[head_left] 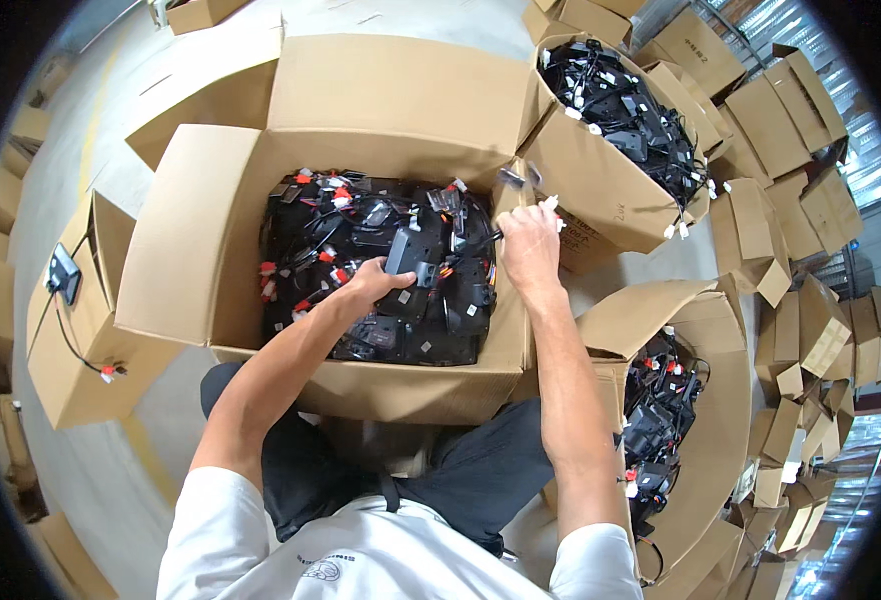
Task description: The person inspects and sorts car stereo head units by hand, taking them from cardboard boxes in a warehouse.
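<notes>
I log one boxy black plastic module (pixel 414 250), left hand (pixel 381 281) clamped on its left side, right hand (pixel 530 243) farther off rightward, closed around a thin black cable (pixel 478 243).

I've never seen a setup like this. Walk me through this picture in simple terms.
There is no machine here, just a person's two bare hands. The single picture comes from a wide fisheye camera worn on the head, looking down, so straight edges bend near the rim.

In front is an open carton filled with black devices, tangled cables and red and white connectors. The left hand grips a black device. The right hand, near the carton's right side, is closed on what looks like a black cable, with a white connector showing above the fingers.

Two more boxes of similar parts stand to the right: an upper box and a lower box.
</notes>
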The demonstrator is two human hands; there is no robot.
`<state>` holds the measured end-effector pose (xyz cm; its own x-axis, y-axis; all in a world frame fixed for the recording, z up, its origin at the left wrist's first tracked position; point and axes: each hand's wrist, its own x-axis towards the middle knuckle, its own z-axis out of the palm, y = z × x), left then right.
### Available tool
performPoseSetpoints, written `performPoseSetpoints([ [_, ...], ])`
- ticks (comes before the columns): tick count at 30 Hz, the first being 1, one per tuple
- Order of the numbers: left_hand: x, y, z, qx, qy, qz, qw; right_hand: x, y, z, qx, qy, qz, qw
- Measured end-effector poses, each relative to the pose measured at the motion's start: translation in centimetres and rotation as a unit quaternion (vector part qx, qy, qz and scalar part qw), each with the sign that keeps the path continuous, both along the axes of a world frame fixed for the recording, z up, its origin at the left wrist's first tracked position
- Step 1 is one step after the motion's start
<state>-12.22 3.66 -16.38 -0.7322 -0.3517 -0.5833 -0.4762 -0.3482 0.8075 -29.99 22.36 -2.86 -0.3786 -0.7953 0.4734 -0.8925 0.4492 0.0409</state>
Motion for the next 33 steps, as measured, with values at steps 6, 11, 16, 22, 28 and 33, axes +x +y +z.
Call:
performPoseSetpoints([
  [6,-0.2,-1.3,-0.9,0.117,-0.046,-0.102,0.987,-0.8,0.1,-2.9,0.087,-0.040,0.022,0.995],
  [11,0.3,-1.8,-2.5,0.187,-0.099,-0.182,0.960,-1.4,-0.2,-4.5,0.091,-0.056,0.029,0.994],
  [16,-0.7,0.4,-2.8,0.212,-0.010,-0.083,0.974,-2.2,0.8,-4.5,0.096,-0.056,-0.006,0.994],
  [22,-1.8,2.4,-5.9,0.122,-0.050,0.033,0.991,0.8,-0.3,-4.7,0.140,-0.049,0.012,0.989],
  [28,-2.0,4.5,-4.5,-0.012,-0.207,0.054,0.977,5.8,-0.5,-8.9,0.294,-0.165,0.129,0.933],
  [33,-2.7,4.2,-6.4,0.007,-0.176,0.038,0.984,6.7,-0.2,-12.1,0.237,-0.148,0.106,0.954],
])
